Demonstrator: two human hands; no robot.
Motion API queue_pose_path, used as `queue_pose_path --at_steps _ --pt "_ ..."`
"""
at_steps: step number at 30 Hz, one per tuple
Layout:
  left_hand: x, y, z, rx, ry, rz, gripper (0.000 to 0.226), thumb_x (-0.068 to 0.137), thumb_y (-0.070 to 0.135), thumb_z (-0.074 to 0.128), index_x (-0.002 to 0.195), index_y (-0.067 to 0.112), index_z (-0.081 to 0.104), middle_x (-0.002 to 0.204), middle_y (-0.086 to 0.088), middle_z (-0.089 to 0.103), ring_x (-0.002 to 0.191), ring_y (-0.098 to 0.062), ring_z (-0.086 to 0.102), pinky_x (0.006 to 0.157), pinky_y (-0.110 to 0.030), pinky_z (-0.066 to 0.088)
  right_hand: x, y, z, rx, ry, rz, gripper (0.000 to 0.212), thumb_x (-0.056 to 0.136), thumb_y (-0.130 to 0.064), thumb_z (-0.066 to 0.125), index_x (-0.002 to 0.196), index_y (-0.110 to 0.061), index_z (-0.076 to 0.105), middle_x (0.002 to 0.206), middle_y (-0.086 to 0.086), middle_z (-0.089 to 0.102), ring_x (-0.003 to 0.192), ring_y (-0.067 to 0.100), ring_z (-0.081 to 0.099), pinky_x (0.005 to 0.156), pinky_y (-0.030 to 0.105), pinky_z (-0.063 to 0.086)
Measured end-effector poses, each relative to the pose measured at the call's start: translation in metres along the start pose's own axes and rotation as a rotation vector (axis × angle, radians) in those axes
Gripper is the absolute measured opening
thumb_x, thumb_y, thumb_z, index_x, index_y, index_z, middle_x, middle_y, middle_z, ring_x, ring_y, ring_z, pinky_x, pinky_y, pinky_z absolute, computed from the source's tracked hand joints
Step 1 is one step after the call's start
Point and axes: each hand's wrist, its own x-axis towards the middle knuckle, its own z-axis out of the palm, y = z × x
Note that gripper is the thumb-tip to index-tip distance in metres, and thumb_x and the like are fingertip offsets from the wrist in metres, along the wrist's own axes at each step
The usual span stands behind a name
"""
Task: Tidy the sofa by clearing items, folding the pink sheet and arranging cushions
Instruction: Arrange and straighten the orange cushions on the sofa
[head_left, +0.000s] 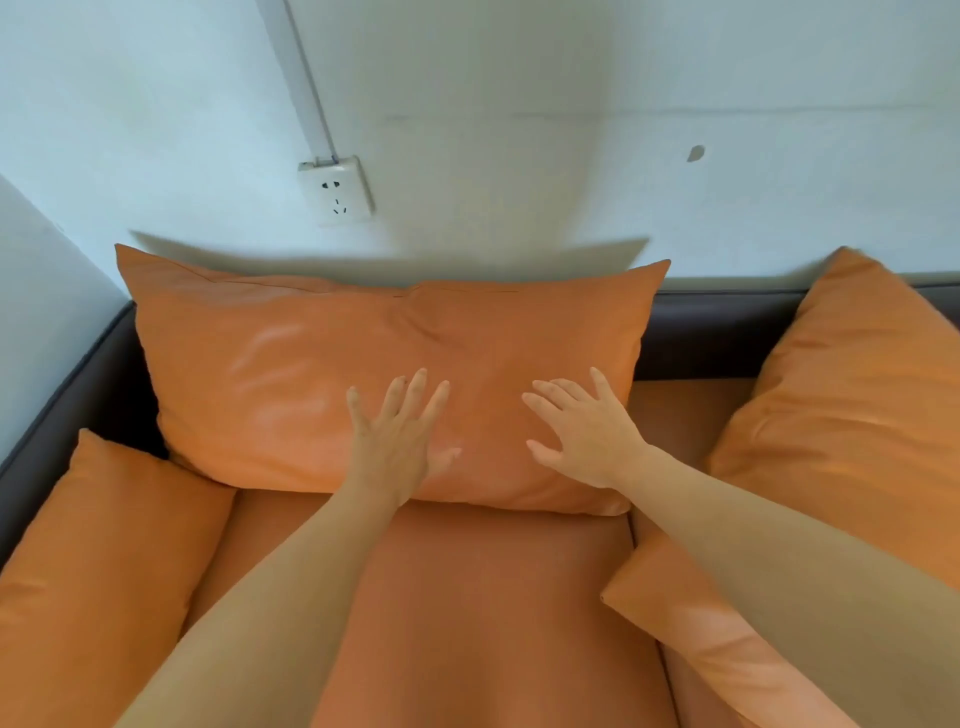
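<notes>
- Our left hand (399, 436) and right hand (582, 431) lie flat, fingers spread wide, on the big cushion (322, 374) propped against the sofa (717, 332) back at 12 o'clock.
- Another cushion (98, 561) rests at 8 o'clock; a third (852, 415) leans at 3 o'clock.
- A wall socket (336, 191) sits at 11 o'clock, above the sofa.

Three orange cushions: one large back cushion (363, 374) at twelve o'clock, one (104, 561) at eight o'clock, one (852, 415) at three o'clock. Possibly a fourth (691, 618) at four o'clock, half hidden. Two hands, left hand (397, 441), right hand (582, 431). One wall socket (336, 192).
</notes>
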Motion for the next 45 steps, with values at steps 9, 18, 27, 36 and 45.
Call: queue_pose_path --at_steps 9,18,27,36,45 --pt "0.031 0.065 -0.021 -0.009 0.011 0.195 0.081 0.083 0.071 0.043 0.15 0.028 0.027 0.156 -0.003 0.027 0.139 -0.023 0.033 0.102 -0.066 0.025 -0.061 0.059 -0.014 -0.017 0.057 0.139 0.053 0.087 -0.049 0.045 0.129 -0.019 0.057 0.134 0.005 0.057 0.123 0.021 0.053 0.106 0.062 0.033" --pt "0.07 0.145 -0.05 -0.046 0.113 0.347 0.079 0.076 0.064 0.06 0.141 0.022 0.045 0.149 -0.008 0.04 0.128 -0.029 0.047 0.094 -0.068 0.033 -0.111 0.125 -0.027 -0.059 0.046 0.194 0.049 0.084 -0.043 0.062 0.126 -0.017 0.061 0.131 0.009 0.06 0.12 0.025 0.056 0.103 0.059 0.038" --pt "0.077 0.241 -0.064 -0.052 0.026 0.308 0.075 0.075 0.064 0.06 0.136 0.021 0.05 0.15 -0.007 0.038 0.128 -0.029 0.045 0.093 -0.067 0.034 -0.157 0.207 -0.009 -0.06 0.012 0.133 0.05 0.084 -0.044 0.06 0.126 -0.018 0.06 0.131 0.008 0.059 0.121 0.023 0.055 0.105 0.056 0.038" --pt "0.052 0.33 -0.066 -0.218 -0.304 0.134 0.088 0.083 0.081 0.016 0.153 0.029 0.001 0.158 0.002 -0.024 0.147 -0.023 -0.005 0.108 -0.068 0.0 -0.211 0.295 -0.003 -0.104 -0.163 0.013 0.049 0.094 -0.041 0.048 0.139 -0.021 0.047 0.145 0.005 0.046 0.132 0.023 0.044 0.113 0.057 0.024" --pt "0.047 0.368 -0.05 -0.242 -0.528 0.107 0.111 0.067 0.094 0.013 0.153 0.027 -0.008 0.157 0.0 -0.027 0.147 -0.024 -0.012 0.108 -0.07 -0.005 -0.213 0.328 0.022 -0.084 -0.295 0.008 0.075 0.086 -0.054 -0.006 0.151 -0.028 0.019 0.159 0.0 0.02 0.144 0.02 0.022 0.118 0.052 0.004"
